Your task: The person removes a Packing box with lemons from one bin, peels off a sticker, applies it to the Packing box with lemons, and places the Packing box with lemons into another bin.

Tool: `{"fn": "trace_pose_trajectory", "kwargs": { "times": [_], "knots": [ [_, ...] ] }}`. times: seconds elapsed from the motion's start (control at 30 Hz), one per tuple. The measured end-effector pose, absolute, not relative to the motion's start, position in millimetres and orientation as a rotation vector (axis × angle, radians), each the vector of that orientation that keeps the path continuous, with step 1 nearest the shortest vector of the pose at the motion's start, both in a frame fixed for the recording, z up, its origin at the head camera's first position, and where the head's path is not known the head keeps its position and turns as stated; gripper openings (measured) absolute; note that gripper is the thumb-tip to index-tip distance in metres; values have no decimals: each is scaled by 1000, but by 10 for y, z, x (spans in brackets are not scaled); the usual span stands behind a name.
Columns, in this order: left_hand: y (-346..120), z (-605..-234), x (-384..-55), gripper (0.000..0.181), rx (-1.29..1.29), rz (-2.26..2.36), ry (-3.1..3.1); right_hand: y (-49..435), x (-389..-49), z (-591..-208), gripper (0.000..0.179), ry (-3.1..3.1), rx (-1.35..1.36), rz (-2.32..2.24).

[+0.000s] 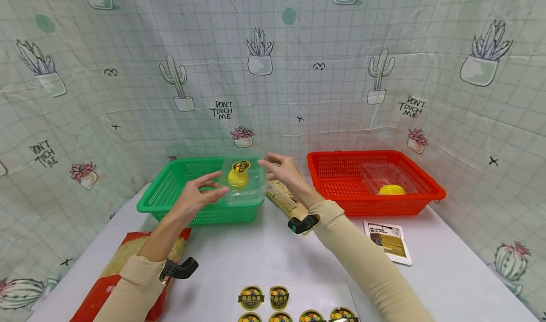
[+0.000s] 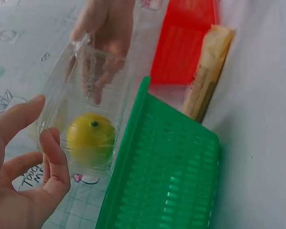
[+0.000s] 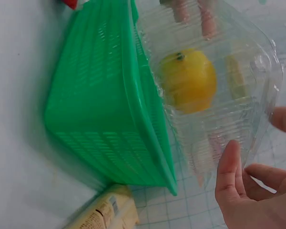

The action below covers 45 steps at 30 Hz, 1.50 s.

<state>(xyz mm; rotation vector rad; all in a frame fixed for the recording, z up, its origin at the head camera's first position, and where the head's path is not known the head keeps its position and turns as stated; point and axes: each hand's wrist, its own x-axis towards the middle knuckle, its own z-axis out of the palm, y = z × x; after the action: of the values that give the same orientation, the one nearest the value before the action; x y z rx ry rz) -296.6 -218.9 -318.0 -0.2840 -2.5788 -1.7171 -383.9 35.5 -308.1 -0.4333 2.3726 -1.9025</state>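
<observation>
At the near left we see one red and yellow bag [image 1: 128, 260] lying flat on the white table [image 1: 239, 251], partly under the left forearm. Just beyond it stands one green basket [image 1: 170, 194], and our left hand [image 1: 198, 196] hovers at its right end with fingers spread and relaxed, close to the clear clamshell box [image 1: 244, 180] but, as far as we can tell, not clamped on it. That box sits over the basket's right end, seemingly against or just above the rim; the pictures do not settle whether it rests there or is in the air. Inside it lies one yellow fruit [image 1: 237, 177], and one round sticker [image 1: 241, 165] shows on its lid. We judge the box light, thin and springy, easily dented, slick on its ribbed walls, with the fruit free to roll and shift the weight; the firmest hold would be on the two short ends near the stiffer rim, palms facing, pressing gently. Our right hand [image 1: 283, 170] is just right of the box, fingers apart and loosely bent, holding nothing. Behind its wrist lies one tan packet [image 1: 283, 200]. Near the front edge we count at least six round stickers on one sheet [image 1: 294, 305], some cut off by the frame. Farther right lies one printed card [image 1: 389, 240], and at the far right one red basket [image 1: 337, 180] holds a second clear box [image 1: 386, 177] with one yellow fruit.
</observation>
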Motion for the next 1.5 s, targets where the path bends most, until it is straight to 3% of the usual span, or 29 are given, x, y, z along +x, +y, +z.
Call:
{"fn": "trace_pose_trajectory", "kwargs": {
  "times": [0.13, 0.6, 1.1, 1.5],
  "knots": [
    [-2246, -3177, -2993, 71, -293, -1690, -2592, 262, -3888, -3104, 76, 2397, -437, -1805],
    [-2433, -3165, -3205, 78, -230, -1482, -2730, 30, -4118, -3112, 72, 2491, -436, -1590],
    [-2514, -3240, -3389, 72, -318, -1360, -2926, -49, -4171, -3199, 71, 2713, -472, -1254],
    [-2583, -3240, -3514, 72, -352, -1235, -3066, -132, -4172, -3272, 89, 2853, -656, -964]
  ]
}}
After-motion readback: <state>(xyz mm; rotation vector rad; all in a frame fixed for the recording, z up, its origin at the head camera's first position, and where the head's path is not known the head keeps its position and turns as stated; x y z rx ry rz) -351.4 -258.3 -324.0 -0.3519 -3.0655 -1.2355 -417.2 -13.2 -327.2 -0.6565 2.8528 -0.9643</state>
